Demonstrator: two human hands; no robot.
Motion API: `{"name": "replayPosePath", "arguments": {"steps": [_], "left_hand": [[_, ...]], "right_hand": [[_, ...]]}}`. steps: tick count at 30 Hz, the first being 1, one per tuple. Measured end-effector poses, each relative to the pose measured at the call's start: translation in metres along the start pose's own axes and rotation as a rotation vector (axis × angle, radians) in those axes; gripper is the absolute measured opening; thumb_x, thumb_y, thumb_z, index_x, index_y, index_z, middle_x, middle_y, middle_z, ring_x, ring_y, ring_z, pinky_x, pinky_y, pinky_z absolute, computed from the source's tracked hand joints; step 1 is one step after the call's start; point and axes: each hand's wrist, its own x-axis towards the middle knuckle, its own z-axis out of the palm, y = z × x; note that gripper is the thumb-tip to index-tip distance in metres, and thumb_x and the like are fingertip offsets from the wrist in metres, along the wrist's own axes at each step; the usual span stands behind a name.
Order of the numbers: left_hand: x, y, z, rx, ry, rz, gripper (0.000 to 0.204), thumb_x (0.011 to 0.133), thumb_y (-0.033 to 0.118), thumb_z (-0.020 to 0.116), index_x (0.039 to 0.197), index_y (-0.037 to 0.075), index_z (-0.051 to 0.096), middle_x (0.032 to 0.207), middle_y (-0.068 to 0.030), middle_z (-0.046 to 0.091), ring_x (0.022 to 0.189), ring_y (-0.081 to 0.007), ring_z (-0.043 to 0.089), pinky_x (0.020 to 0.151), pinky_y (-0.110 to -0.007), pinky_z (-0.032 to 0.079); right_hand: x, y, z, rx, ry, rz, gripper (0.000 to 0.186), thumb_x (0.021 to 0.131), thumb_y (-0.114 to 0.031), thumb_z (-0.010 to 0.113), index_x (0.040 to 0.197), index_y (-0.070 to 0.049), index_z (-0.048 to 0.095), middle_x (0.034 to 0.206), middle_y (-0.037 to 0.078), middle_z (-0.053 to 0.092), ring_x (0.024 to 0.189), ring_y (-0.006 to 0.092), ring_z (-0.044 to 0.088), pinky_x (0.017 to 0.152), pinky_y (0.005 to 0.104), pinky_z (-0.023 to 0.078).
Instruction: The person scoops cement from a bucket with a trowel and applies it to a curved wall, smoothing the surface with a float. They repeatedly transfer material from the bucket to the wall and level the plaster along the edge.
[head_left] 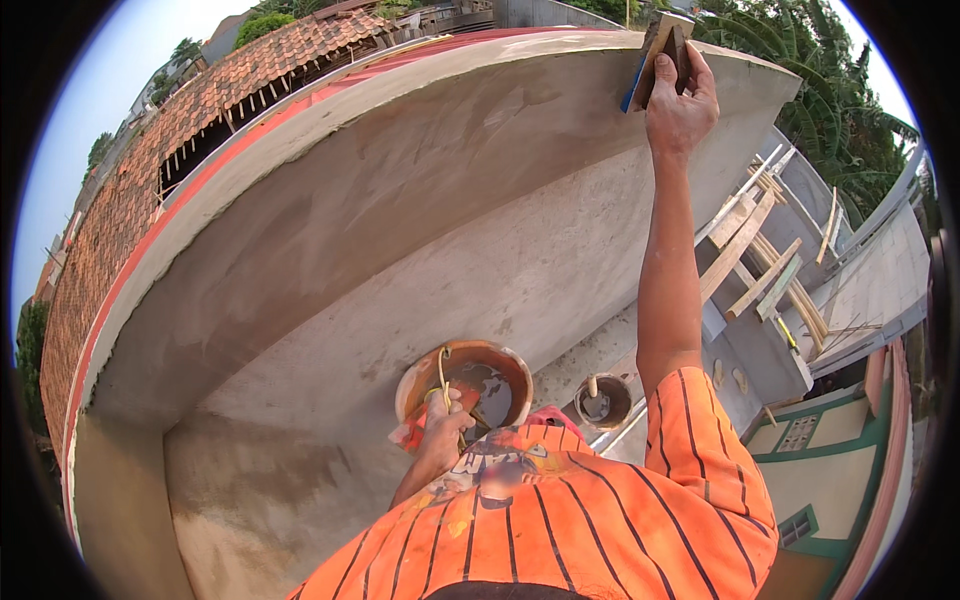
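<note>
My right hand (683, 112) is raised high at the right, closed round the handle of a plastering float (657, 42). The float has a blue edge and rests against the top of the grey rendered wall (450, 140). Lower down, my left hand (438, 432) is closed round the pale handle of an orange-brown bucket (517, 368). Grey, wet-looking stuff lies inside the bucket. Something red-orange shows beside my left hand, too hidden to name. The wall's upper band is darker and smeared, while the part below is paler.
A small dark bucket (617, 421) with a handled tool in it stands right of the larger one. Timber planks (738, 245) are stacked at the right, near a pair of sandals (740, 379). A tiled roof (130, 195) lies beyond the wall, and leafy plants (830, 130) at the far right.
</note>
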Motion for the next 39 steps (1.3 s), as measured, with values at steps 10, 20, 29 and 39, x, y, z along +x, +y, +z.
{"name": "replayPosePath", "arguments": {"steps": [10,20,29,39], "left_hand": [[-0.005,0.001,-0.003,0.02,0.032,-0.029,0.046,0.071,-0.004,0.057,0.114,0.005,0.043,0.078,0.0032,0.034,0.07,-0.0099,0.035,0.063,-0.026,0.032],[-0.024,0.008,0.001,0.019,0.052,-0.002,0.046,0.072,-0.002,0.058,0.114,0.007,0.043,0.077,0.0036,0.035,0.069,-0.0085,0.034,0.062,-0.026,0.031],[-0.004,-0.015,-0.007,-0.214,-0.055,0.056,0.05,0.072,0.001,0.061,0.118,0.007,0.042,0.085,0.0014,0.036,0.076,-0.0093,0.037,0.064,-0.023,0.034],[-0.013,0.0,-0.006,0.001,-0.019,0.059,0.049,0.071,0.002,0.062,0.116,0.009,0.043,0.087,0.0013,0.034,0.077,-0.0093,0.034,0.064,-0.023,0.029]], "right_hand": [[-0.118,-0.081,-0.005,-0.075,-0.482,-0.275,0.042,0.075,-0.01,0.084,0.116,-0.014,0.073,0.102,0.006,0.072,0.09,0.021,0.07,0.079,0.0342,0.057],[-0.05,-0.094,0.026,0.032,-0.12,-0.112,0.037,0.081,-0.011,0.081,0.117,-0.01,0.071,0.101,0.007,0.07,0.087,0.02,0.069,0.077,0.032,0.056],[-0.186,-0.183,0.029,0.163,-0.617,-0.499,0.052,0.065,-0.011,0.087,0.115,-0.019,0.073,0.09,-0.004,0.067,0.074,0.0166,0.065,0.065,0.0304,0.052],[-0.089,-0.161,0.056,0.168,-0.165,-0.121,0.037,0.085,-0.011,0.081,0.12,-0.004,0.07,0.109,0.008,0.067,0.091,0.0115,0.066,0.07,0.0242,0.057]]}}
